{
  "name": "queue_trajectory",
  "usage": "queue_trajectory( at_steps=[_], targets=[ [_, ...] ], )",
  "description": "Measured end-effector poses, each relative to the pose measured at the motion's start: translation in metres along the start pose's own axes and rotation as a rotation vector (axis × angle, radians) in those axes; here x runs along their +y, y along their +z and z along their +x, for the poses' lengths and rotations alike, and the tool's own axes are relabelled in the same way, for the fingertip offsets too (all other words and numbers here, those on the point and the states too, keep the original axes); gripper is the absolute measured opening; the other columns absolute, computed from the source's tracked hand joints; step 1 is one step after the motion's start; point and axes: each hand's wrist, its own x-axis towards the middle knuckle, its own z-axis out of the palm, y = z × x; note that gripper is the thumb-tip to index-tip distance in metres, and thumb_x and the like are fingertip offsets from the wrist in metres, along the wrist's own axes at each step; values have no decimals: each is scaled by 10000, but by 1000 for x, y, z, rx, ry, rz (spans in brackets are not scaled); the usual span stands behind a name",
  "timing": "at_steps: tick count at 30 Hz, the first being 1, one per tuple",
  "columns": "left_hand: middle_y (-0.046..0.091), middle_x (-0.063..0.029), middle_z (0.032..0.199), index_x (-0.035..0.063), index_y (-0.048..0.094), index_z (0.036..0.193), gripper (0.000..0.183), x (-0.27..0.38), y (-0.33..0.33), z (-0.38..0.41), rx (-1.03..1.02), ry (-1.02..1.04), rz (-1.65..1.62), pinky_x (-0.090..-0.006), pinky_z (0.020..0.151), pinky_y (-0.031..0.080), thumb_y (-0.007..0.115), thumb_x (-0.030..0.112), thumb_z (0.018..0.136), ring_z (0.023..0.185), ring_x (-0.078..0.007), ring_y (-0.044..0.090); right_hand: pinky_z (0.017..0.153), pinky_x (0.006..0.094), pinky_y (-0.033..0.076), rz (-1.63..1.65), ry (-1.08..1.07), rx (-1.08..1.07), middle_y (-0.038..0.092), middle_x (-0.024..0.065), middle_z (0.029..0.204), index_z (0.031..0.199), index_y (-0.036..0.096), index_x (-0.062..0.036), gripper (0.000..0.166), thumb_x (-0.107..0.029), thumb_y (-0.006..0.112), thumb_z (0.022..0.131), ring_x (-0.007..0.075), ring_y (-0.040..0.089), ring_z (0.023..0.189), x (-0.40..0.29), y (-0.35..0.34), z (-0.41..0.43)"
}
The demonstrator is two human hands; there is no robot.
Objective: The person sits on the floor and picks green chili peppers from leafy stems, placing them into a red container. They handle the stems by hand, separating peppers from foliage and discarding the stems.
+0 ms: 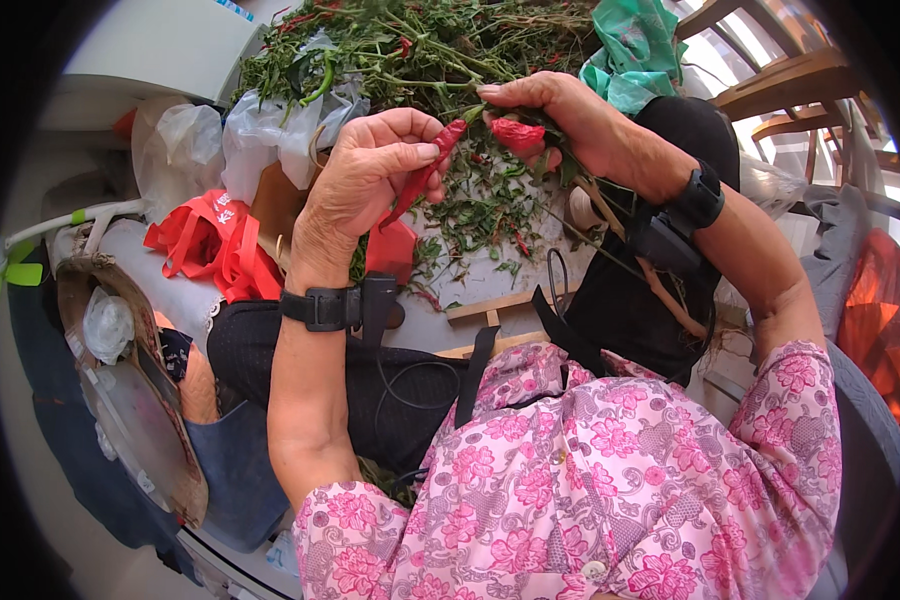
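My left hand [371,165] pinches a long, wrinkled red chili pepper [424,174] between thumb and fingers, its tip hanging downward. The pepper's green stalk end reaches toward my right hand [562,120], which is closed around a cut chili plant [607,206]. A second shrivelled red chili [517,133] shows at the fingers of that hand. The plant's woody stem runs down past my right wrist to its roots [724,334]. Just beyond both hands lies a big heap of green chili plants [420,52] with some red peppers among the leaves.
Loose leaves [487,214] litter the pale floor between my knees. Crumpled clear plastic bags [270,139] and a red cloth bag [214,244] are at the left. A green plastic bag [634,52] sits beyond my right knee, near a wooden chair [787,79].
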Motion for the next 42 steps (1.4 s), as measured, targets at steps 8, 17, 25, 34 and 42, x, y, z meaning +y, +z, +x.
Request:
queue_trajectory(
  at_steps=[8,17,25,34,42],
  targets=[
    [642,-94,825,-34,603,1080,231,1,21,3,101,-28,-52,-272,581,516,600,95,889,666,-150,611,342,200,352,54,32,-119,580,-24,617,806,623,-83,260,-319,589,910,50,492,448,6,-15,12],
    [646,-54,746,-5,643,966,186,-4,24,13,171,45,111,-229,541,491,598,170,923,606,-101,596,372,205,354,-122,-25,-120,587,-36,636,816,638,-85,341,-385,534,939,48,490,471,4,-5,14],
    [583,24,692,9,663,948,133,1,37,14,307,139,551,-166,494,378,596,118,913,564,-33,496,317,175,285,-113,-26,-2,466,-66,557,729,577,-105,427,-469,519,945,21,375,410,6,12,8],
    [564,32,668,-5,660,901,94,5,19,16,249,354,963,-210,520,375,626,76,869,588,-40,471,327,204,261,-87,18,-77,451,-41,537,663,510,-115,463,-476,499,952,42,380,404,4,12,6],
    [576,-14,643,-4,656,864,66,7,19,12,272,452,1133,-242,520,410,664,40,815,572,-69,506,372,206,266,-113,2,-248,455,-30,557,685,535,-98,457,-461,490,959,48,369,443,7,1,7]
  ],
)
